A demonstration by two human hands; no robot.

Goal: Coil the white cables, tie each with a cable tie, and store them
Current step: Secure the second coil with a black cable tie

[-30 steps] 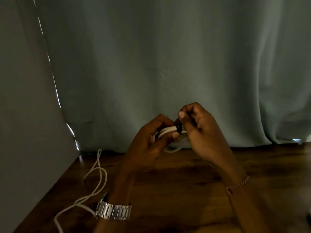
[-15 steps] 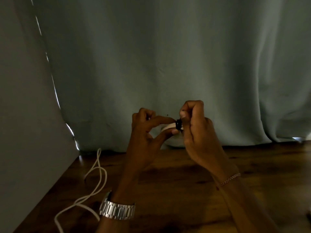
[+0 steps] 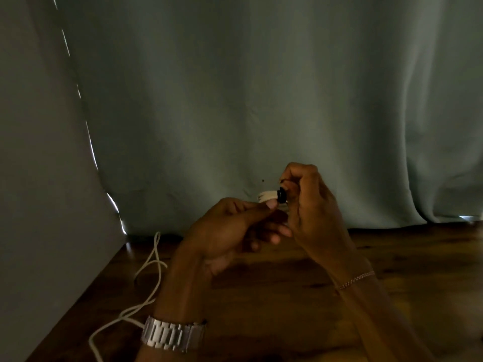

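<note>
Both hands are raised above the table point(image 3: 300, 296), close before the curtain. The coiled white cable point(image 3: 266, 196) sits between them, its bundle running left to right. The left hand point(image 3: 230, 226) pinches the coil from below with thumb on top; the right hand point(image 3: 311, 205) curls round the black cable tie point(image 3: 281, 195) at the coil's right end. The tightening pull looks like the right hand's job. Another loose white cable point(image 3: 146, 280) trails on the table, near left.

One head-worn wide-angle view, looking forward and slightly down over the wooden counter point(image 3: 287, 296), facing a grey-green curtain point(image 3: 261, 100) close behind it, both hands near the lens at lower centre, a wall point(image 3: 39, 205) at the left edge
</note>
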